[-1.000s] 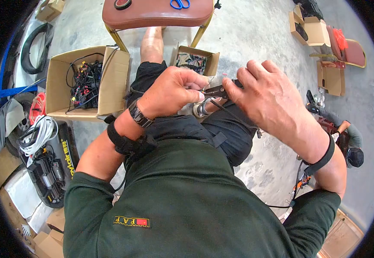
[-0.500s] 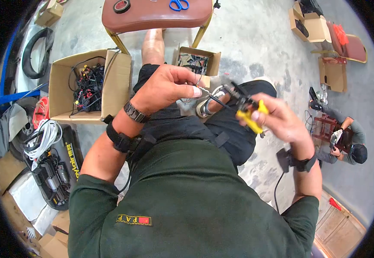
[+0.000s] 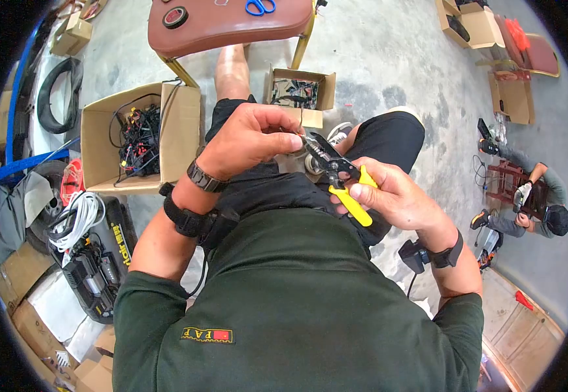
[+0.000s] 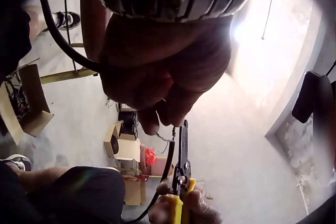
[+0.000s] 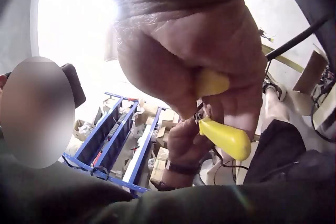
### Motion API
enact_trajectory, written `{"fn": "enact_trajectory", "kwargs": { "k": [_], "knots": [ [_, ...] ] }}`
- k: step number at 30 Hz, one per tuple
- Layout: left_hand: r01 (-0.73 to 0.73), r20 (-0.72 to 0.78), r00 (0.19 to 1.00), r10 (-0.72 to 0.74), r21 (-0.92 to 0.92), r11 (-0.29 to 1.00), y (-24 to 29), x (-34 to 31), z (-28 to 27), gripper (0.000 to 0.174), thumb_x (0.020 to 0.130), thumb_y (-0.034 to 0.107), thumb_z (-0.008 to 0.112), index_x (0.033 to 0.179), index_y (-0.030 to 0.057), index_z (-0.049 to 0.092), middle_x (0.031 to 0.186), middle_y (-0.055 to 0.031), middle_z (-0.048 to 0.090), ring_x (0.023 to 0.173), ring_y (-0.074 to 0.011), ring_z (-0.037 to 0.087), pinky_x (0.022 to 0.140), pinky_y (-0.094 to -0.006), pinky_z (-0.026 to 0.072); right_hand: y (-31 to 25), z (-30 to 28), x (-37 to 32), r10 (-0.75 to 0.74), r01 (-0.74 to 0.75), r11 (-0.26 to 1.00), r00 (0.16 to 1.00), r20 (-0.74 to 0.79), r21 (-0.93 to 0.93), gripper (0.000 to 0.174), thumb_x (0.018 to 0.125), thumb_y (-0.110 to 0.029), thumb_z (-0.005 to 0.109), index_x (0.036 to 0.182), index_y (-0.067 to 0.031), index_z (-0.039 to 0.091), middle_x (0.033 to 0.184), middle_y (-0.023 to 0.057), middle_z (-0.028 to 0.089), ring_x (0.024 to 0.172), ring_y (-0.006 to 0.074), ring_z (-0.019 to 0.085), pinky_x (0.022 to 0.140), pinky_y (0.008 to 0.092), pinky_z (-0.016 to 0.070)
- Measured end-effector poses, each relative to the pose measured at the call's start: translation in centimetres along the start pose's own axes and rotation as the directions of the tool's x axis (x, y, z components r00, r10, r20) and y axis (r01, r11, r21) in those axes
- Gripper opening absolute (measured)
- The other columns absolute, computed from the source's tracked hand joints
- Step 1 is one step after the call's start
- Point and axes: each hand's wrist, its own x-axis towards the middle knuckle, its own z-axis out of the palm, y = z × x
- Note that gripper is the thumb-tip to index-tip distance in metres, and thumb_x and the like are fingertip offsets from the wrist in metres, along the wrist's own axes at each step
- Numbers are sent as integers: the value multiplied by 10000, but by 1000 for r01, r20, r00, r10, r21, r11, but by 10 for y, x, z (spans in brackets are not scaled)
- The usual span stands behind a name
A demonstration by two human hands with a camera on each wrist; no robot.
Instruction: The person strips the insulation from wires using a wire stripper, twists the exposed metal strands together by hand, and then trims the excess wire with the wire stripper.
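My left hand [image 3: 248, 140] pinches the end of a wire between thumb and forefinger, over my lap. In the left wrist view, bare twisted strands [image 4: 174, 133] show below its fingertips, at the end of a black cable [image 4: 169, 163]. The wire stripper [image 3: 334, 171] has yellow handles and a dark metal head, and my right hand [image 3: 395, 196] grips it by those handles. Its jaws point up-left, their tips close to the left fingertips and the strands. In the right wrist view one yellow handle [image 5: 226, 139] sticks out past the fingers.
A cardboard box [image 3: 183, 134] of tangled wires stands on the left, a smaller box [image 3: 325, 91] of parts ahead. A brown chair seat [image 3: 232, 29] carries a tape roll [image 3: 175, 17] and blue scissors [image 3: 260, 6]. Another person [image 3: 552, 186] sits at the right.
My right hand has drawn the wire stripper away from the wire, turned it so the yellow handles show, then brought its jaws back toward the left fingertips. The left hand keeps its pinch.
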Motion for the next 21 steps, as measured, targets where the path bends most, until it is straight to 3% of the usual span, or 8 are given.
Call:
{"fn": "enact_trajectory", "kwargs": {
  "k": [10,21],
  "knots": [
    [-48,-1,999,48,-23,999,0,-3,5,149,823,77,718,956,19,684,724,36,597,570,-25,482,498,-184,366,-17,-4,-3,85,-89,948,996,-28,-304,249,1001,-220,520,1128,-6,520,964,72,653,857,136,633,777,288,514],
    [-54,53,997,57,-57,997,-6,-4,1,126,837,67,700,950,19,675,715,45,576,585,-20,459,505,-184,347,-21,3,-3,185,-190,974,982,-46,-125,241,1009,-255,500,1047,-18,524,912,59,649,796,120,631,712,277,523]
  ]
}}
